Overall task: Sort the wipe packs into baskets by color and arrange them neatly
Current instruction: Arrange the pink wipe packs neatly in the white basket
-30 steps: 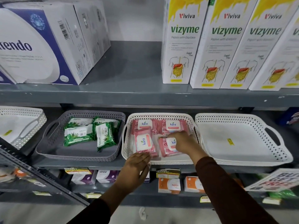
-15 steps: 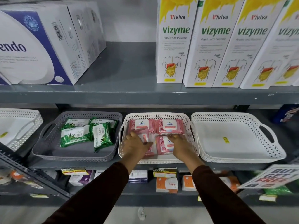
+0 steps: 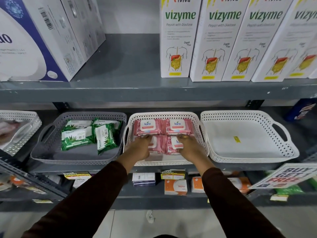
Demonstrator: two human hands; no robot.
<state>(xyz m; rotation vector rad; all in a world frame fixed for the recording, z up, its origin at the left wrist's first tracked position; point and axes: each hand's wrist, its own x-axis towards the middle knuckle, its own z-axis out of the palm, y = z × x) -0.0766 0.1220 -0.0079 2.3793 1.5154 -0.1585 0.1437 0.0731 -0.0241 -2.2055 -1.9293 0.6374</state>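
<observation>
My left hand (image 3: 141, 148) came up from below and now both hands lie flat, fingers spread, in the white basket (image 3: 197, 121). My right hand (image 3: 186, 146) presses the front right pink pack (image 3: 173, 143). 4 pink packs now sit square in 2 rows. Left of that basket, the green packs (image 3: 77, 136) in the grey basket (image 3: 51, 152) look messy, so I think they come next

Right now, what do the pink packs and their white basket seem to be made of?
The pink packs look like soft plastic film with a slight sheen, wrinkled at the edges, each with what seems a stiffer white flap on top. The white basket looks like rigid moulded plastic, matte, with evenly perforated walls and cut-out handles. Both hands, left hand and right hand, press on the front packs.
</observation>
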